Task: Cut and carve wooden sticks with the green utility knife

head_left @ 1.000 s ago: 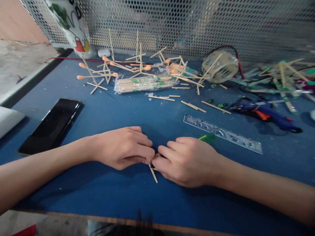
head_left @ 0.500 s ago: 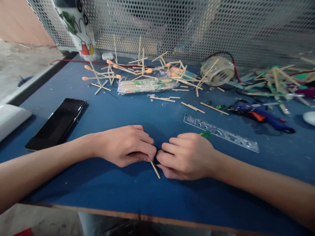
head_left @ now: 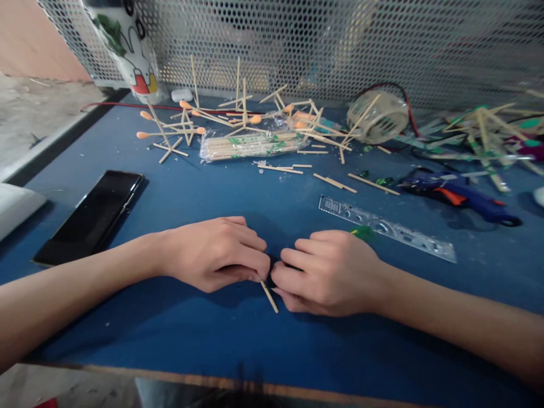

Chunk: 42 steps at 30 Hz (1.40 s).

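Note:
My left hand (head_left: pixel 221 252) rests low over the blue table, fingers closed on a short thin wooden stick (head_left: pixel 269 297). The stick slants out from under its fingertips toward the table's front edge. Right beside it, my right hand (head_left: pixel 329 272) is closed in a pinch, thumb and forefinger near the stick. A small dark tip shows at its fingertips, but what it belongs to is hidden. Behind the right knuckles, a green piece (head_left: pixel 363 231) peeks out; whether the hand holds it cannot be told.
A clear ruler (head_left: pixel 386 228) and a blue glue gun (head_left: pixel 463 195) lie to the right. Loose sticks, a wrapped stick bundle (head_left: pixel 255 145) and stick assemblies line the back. On the left are a phone (head_left: pixel 91 215) and a rabbit-patterned bottle (head_left: pixel 125 51). A perforated metal panel (head_left: pixel 272 39) stands behind.
The view has shifted slightly. Both hands keep nearly the same pose, with the stick still under the left fingertips.

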Motion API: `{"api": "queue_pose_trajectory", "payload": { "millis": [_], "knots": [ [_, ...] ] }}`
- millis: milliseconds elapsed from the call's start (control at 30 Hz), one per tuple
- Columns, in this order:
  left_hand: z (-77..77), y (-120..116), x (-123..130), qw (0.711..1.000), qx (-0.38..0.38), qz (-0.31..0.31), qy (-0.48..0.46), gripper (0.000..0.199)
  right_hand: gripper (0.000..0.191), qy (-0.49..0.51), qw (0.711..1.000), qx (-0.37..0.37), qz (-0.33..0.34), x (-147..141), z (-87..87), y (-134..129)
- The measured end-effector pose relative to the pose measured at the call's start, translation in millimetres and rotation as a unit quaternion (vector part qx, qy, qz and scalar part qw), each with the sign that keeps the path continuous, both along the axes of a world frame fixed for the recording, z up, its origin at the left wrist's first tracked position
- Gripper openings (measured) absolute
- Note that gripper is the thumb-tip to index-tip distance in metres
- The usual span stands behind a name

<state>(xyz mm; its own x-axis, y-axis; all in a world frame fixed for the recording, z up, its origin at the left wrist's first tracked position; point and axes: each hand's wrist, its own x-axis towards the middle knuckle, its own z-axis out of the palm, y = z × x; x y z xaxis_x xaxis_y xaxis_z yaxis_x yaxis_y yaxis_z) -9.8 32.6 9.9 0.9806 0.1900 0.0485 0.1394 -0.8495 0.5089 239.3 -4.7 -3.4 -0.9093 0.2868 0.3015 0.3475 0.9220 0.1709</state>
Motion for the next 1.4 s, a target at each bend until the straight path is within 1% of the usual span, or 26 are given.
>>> {"api": "queue_pose_trajectory", "payload": {
  "millis": [333,500,667,800,1000,1200,1400],
  "knots": [
    [-1.6,-3,0,1.0,-0.015,0.007,-0.022,0.016,0.024,0.002,1.0,0.006,0.005,1,-1.0,2],
    [-1.0,-4,1,1.0,-0.011,0.007,-0.023,0.012,0.023,-0.006,1.0,0.001,0.001,3,-1.6,3],
    [-2.7,-3,2,0.999,-0.004,0.01,-0.031,0.011,0.024,-0.028,0.999,-0.012,0.024,4,0.8,5],
    [-2.2,-4,2,0.999,-0.025,0.007,-0.026,0.009,0.019,-0.043,0.999,0.003,0.019,3,2.2,3],
    [-2.5,-2,3,0.998,-0.057,0.004,-0.027,0.01,0.015,-0.063,0.998,-0.004,0.001,0,3.9,-5],
    [-2.6,-1,2,0.998,-0.054,0.001,-0.035,0.01,0.013,-0.056,0.998,0.008,0.01,-1,2.3,-3],
    [-0.3,-1,1,1.0,-0.018,0.003,-0.011,0.013,0.015,-0.003,1.0,0.006,0.015,4,-2.1,3]
  ]
}}
